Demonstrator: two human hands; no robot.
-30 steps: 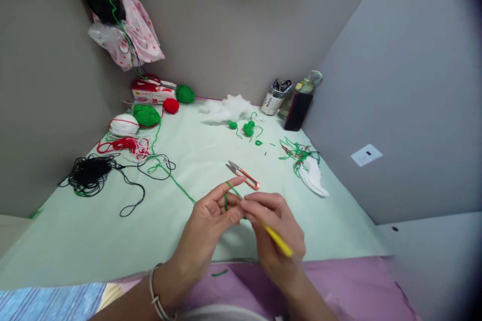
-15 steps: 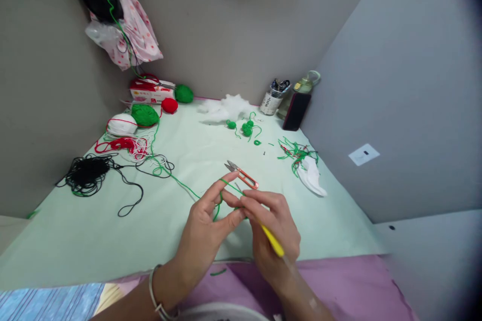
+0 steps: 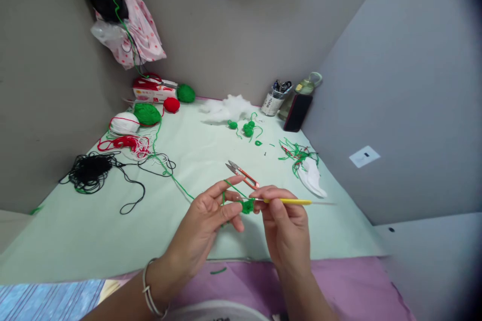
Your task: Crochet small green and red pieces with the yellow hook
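Between my hands is a small green crochet piece [image 3: 247,206]. The thumb and fingers of my left hand [image 3: 213,213] pinch its left side, and green yarn [image 3: 234,188] runs over the raised index finger. My right hand [image 3: 284,218] is closed on a crochet hook [image 3: 293,201] with a yellow grip. The hook lies almost level, its metal tip at the top edge of the piece; the exact stitch is too small to make out. Just beyond my fingers lie orange thread snips [image 3: 244,175], blades pointing away to the left.
Green [image 3: 147,114], white and red yarn balls sit back left, near a black yarn tangle [image 3: 90,170]. White stuffing [image 3: 228,109] and small green crocheted bits [image 3: 248,128] lie at the back. A phone [image 3: 298,113], pen cup [image 3: 271,103] and yarn scraps [image 3: 297,150] are right.
My right hand has turned and shifted slightly right, swinging the hook from steeply slanted to nearly level. The green piece now shows between my hands.
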